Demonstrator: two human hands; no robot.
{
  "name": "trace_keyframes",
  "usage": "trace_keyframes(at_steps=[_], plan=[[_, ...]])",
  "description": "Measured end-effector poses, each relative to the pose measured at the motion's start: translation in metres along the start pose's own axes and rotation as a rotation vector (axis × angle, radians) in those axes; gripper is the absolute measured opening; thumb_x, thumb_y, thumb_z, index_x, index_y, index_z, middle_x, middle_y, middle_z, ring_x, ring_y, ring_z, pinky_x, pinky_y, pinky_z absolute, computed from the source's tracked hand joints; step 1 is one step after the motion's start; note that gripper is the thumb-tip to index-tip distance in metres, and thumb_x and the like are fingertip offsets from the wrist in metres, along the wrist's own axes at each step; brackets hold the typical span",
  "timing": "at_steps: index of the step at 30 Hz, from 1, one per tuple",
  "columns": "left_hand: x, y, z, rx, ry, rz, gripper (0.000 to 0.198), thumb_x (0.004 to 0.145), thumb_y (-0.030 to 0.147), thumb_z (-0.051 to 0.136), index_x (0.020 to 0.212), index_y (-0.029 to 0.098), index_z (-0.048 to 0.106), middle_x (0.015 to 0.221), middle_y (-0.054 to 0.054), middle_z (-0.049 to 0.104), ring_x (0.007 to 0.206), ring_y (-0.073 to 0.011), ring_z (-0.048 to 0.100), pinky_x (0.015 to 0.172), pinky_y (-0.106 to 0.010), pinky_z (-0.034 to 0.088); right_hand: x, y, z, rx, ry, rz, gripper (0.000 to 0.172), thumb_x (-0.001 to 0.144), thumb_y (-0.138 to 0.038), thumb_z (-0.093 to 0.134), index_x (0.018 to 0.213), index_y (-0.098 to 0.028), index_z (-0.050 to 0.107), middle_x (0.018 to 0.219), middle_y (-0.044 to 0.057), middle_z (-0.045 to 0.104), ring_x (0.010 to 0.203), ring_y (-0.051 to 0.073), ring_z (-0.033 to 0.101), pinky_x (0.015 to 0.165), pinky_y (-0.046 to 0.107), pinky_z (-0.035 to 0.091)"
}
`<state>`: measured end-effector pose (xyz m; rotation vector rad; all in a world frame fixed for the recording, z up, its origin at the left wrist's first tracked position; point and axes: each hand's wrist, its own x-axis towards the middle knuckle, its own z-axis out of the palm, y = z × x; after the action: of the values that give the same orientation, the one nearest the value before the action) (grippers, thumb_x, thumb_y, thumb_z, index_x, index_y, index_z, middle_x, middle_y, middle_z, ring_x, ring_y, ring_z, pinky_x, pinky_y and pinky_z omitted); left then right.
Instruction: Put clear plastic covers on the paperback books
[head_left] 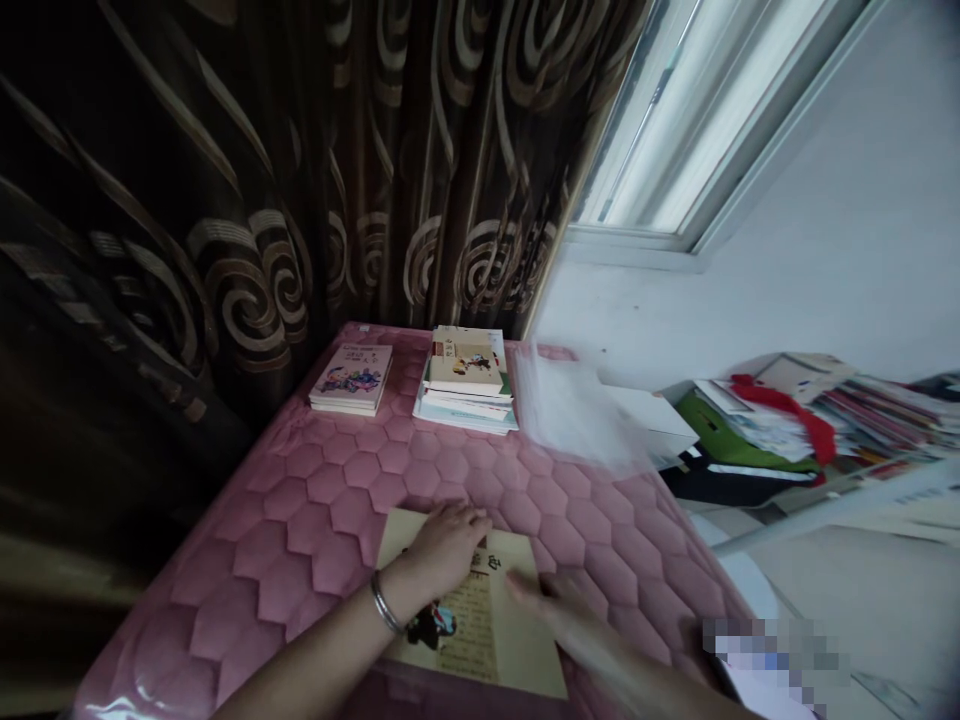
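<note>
A cream book (517,655) with a printed cover and dark characters lies on the pink quilted surface in front of me. My left hand (450,545), a silver bangle at its wrist, rests across the upper part of the cover with its fingers stretched out together. At the book's right edge, my right hand (551,605) holds on, its thumb over the cover; the other fingers are blurred and partly hidden.
Behind the book stand a stack of books (465,375) and a smaller pile (352,378). Crumpled clear plastic (577,415) lies at the back right. Papers and folders fill a shelf (787,420) on the right. A dark patterned curtain (420,180) hangs behind.
</note>
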<state>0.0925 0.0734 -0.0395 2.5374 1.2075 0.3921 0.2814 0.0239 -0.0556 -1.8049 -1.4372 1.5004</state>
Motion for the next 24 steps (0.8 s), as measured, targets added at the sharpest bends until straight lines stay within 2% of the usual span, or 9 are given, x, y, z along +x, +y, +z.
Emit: trace_keyframes(at_steps=[5, 10, 14, 16, 19, 21, 24], plan=[[-0.006, -0.001, 0.009, 0.020, 0.074, -0.029, 0.051, 0.080, 0.000, 0.039, 0.122, 0.021, 0.057, 0.128, -0.004, 0.061, 0.120, -0.0192, 0.052, 0.108, -0.036, 0.034, 0.006, 0.005, 0.003, -0.116, 0.011, -0.036, 0.039, 0.079, -0.052, 0.052, 0.075, -0.015, 0.066, 0.077, 0.009, 0.071, 0.075, 0.025, 0.068, 0.057, 0.030, 0.049], [-0.008, 0.002, 0.010, 0.005, 0.091, -0.071, 0.050, 0.082, 0.001, 0.041, 0.122, 0.025, 0.057, 0.128, -0.001, 0.061, 0.122, -0.0184, 0.050, 0.108, -0.037, 0.034, 0.004, 0.000, -0.010, -0.441, 0.030, -0.119, 0.035, 0.083, -0.050, 0.049, 0.079, -0.020, 0.065, 0.085, 0.007, 0.073, 0.082, 0.027, 0.068, 0.066, 0.032, 0.050], [-0.008, 0.002, 0.010, -0.011, 0.093, -0.111, 0.048, 0.084, 0.004, 0.040, 0.122, 0.027, 0.057, 0.129, 0.000, 0.061, 0.122, -0.0178, 0.050, 0.107, -0.037, 0.036, -0.003, -0.023, -0.020, -0.721, 0.016, -0.172, 0.030, 0.084, -0.046, 0.051, 0.093, -0.023, 0.067, 0.094, 0.007, 0.073, 0.091, 0.029, 0.067, 0.073, 0.035, 0.050], [-0.008, 0.002, 0.010, -0.024, 0.098, -0.114, 0.049, 0.084, 0.003, 0.040, 0.123, 0.026, 0.058, 0.130, 0.000, 0.060, 0.122, -0.0174, 0.050, 0.108, -0.037, 0.035, -0.007, -0.039, -0.023, -0.878, 0.061, -0.171, 0.030, 0.083, -0.044, 0.053, 0.101, -0.023, 0.065, 0.097, 0.009, 0.072, 0.094, 0.032, 0.066, 0.072, 0.037, 0.050], [-0.006, 0.000, 0.008, -0.042, 0.102, -0.108, 0.055, 0.080, -0.002, 0.037, 0.126, 0.023, 0.056, 0.130, -0.002, 0.060, 0.122, -0.0172, 0.051, 0.109, -0.037, 0.035, -0.010, -0.062, -0.026, -1.010, 0.179, -0.190, 0.025, 0.086, -0.041, 0.052, 0.096, -0.022, 0.064, 0.094, 0.010, 0.070, 0.091, 0.031, 0.066, 0.071, 0.037, 0.050], [-0.008, -0.002, 0.004, -0.038, 0.097, -0.097, 0.060, 0.077, -0.004, 0.037, 0.128, 0.020, 0.054, 0.131, -0.004, 0.059, 0.123, -0.0178, 0.051, 0.109, -0.037, 0.035, -0.012, -0.070, -0.024, -1.006, 0.218, -0.286, 0.020, 0.089, -0.036, 0.049, 0.089, -0.021, 0.063, 0.095, 0.010, 0.068, 0.091, 0.028, 0.064, 0.076, 0.037, 0.049], [-0.018, -0.007, -0.005, 0.010, 0.078, -0.068, 0.060, 0.075, -0.002, 0.042, 0.131, 0.018, 0.052, 0.134, -0.007, 0.056, 0.127, -0.0202, 0.047, 0.112, -0.040, 0.034, -0.016, -0.066, -0.015, -0.917, 0.121, -0.496, 0.015, 0.088, -0.027, 0.051, 0.094, -0.020, 0.063, 0.112, 0.009, 0.062, 0.104, 0.025, 0.059, 0.089, 0.036, 0.047]])
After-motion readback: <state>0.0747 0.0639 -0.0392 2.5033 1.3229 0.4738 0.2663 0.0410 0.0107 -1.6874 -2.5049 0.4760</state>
